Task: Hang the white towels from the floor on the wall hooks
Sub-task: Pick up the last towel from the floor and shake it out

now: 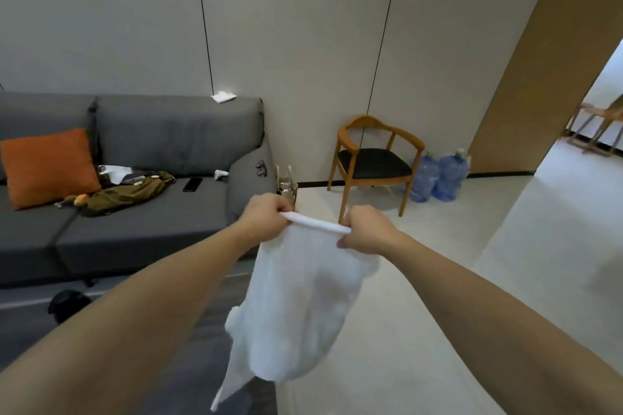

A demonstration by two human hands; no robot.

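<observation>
Hands (pixel 315 224) outstretched, pinching towel (pixel 296 307)

The room was evenly and softly lit, without hard shadows; the brightest light came through the doorway (pixel 606 118) at the right edge, where the far floor washed out pale. The grey sofa (pixel 161 152) sat dimmer, with darkness under its front edge. Wide-angle distortion bowed the dark wall seams (pixel 204 20) and the door frame. The white towel (pixel 300 307) was slightly overexposed, its texture soft, and the whole picture looked faintly blurred.
</observation>
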